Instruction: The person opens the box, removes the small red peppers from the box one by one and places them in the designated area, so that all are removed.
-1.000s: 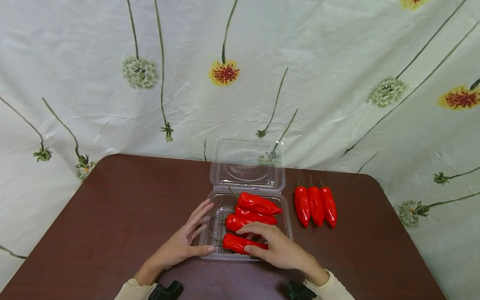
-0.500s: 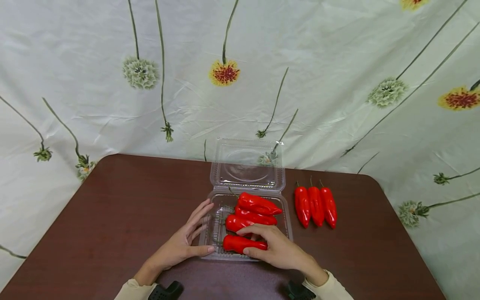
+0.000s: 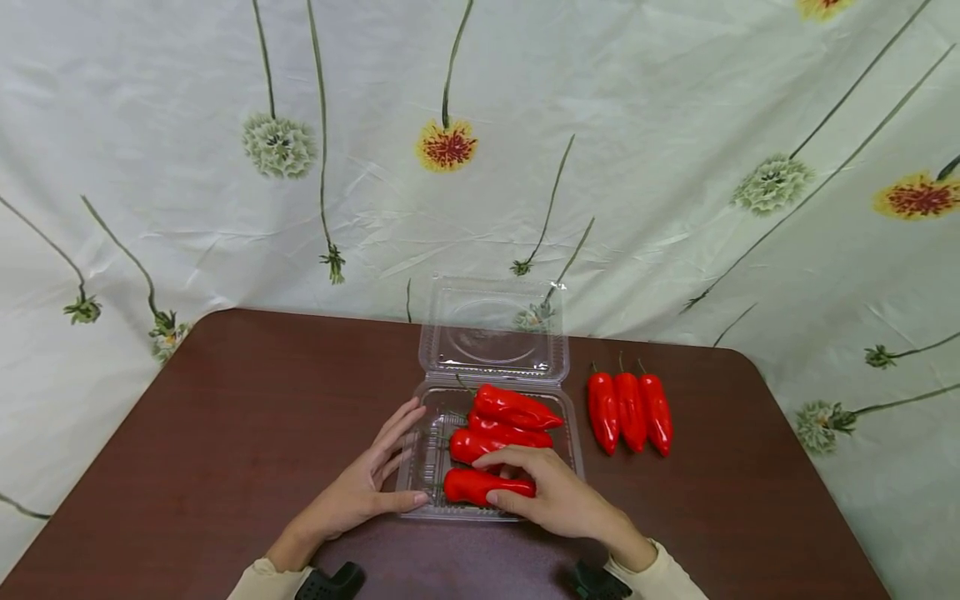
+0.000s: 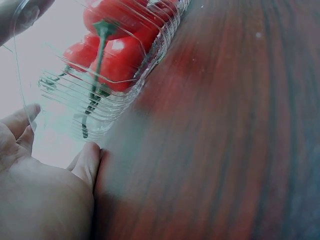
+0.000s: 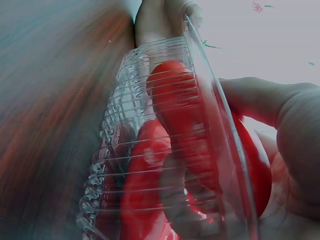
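Observation:
My right hand [image 3: 558, 492] grips a red pepper [image 3: 467, 486] between thumb and fingers, over the front of a clear plastic clamshell box [image 3: 457, 516]. In the right wrist view this red pepper [image 5: 252, 160] shows beside the thumb, partly behind the clear wall. Several other red peppers [image 3: 513, 406] lie crosswise behind it in the box, stems to the left. My left hand [image 3: 367, 487] rests with extended fingers along the box's left side, its thumb at the front left corner. Green stems [image 4: 102, 50] show through the ribbed wall in the left wrist view.
The box's clear lid [image 3: 495, 333] stands raised at the back on its hinge. To the right of the box, three more red peppers [image 3: 632, 412] lie side by side on the dark brown table [image 3: 300, 400]. A flowered cloth [image 3: 637, 108] hangs behind the table.
The red pepper in my right hand has turned slightly to lie more level. My left hand, the box and the other peppers stay where they were.

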`<action>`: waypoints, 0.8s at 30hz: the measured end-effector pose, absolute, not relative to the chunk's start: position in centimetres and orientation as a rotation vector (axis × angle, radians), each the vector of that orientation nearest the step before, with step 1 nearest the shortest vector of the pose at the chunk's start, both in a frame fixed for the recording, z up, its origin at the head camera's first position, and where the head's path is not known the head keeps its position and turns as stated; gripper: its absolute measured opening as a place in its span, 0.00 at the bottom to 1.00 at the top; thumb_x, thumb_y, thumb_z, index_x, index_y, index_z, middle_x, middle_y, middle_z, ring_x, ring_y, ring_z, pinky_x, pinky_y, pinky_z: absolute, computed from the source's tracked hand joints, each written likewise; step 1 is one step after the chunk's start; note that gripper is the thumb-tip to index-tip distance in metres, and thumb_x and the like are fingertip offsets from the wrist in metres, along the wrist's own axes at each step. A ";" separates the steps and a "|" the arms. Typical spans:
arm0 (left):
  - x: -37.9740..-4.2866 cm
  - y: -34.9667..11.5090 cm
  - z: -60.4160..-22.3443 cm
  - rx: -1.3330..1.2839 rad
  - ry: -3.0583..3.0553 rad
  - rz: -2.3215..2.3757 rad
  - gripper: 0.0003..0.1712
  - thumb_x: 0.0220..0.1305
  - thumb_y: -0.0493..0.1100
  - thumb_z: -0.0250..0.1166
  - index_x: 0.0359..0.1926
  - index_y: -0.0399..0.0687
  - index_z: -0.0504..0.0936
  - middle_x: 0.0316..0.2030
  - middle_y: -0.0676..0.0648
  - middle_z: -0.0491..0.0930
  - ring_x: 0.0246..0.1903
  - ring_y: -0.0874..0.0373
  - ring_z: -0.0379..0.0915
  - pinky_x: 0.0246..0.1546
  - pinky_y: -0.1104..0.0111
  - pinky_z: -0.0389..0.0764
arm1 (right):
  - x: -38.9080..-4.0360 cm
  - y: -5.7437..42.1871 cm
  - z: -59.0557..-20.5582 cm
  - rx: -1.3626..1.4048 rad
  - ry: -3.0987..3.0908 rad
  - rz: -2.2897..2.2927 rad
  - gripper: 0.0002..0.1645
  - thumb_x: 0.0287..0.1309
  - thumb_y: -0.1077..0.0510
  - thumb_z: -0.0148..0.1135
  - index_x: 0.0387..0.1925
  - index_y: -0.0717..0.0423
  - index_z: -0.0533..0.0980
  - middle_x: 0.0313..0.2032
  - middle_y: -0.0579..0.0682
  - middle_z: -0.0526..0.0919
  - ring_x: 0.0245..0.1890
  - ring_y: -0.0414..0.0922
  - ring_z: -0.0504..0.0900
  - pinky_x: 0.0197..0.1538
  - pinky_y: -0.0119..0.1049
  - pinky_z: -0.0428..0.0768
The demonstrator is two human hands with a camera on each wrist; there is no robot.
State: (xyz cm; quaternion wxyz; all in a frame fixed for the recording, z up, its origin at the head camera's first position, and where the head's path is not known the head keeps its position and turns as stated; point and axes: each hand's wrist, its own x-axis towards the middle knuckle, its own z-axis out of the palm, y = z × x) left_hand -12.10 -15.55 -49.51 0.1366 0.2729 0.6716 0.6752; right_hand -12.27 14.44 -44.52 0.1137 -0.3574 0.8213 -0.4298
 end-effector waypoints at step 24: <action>-12.1 -15.4 -49.4 0.834 1.922 1.972 0.56 0.62 0.30 0.69 0.81 0.46 0.42 0.80 0.48 0.28 0.75 0.30 0.34 0.66 0.84 0.56 | -12.9 16.0 -42.8 -0.863 2.567 -1.412 0.23 0.67 0.53 0.64 0.63 0.45 0.75 0.48 0.46 0.86 0.39 0.41 0.80 0.44 0.32 0.80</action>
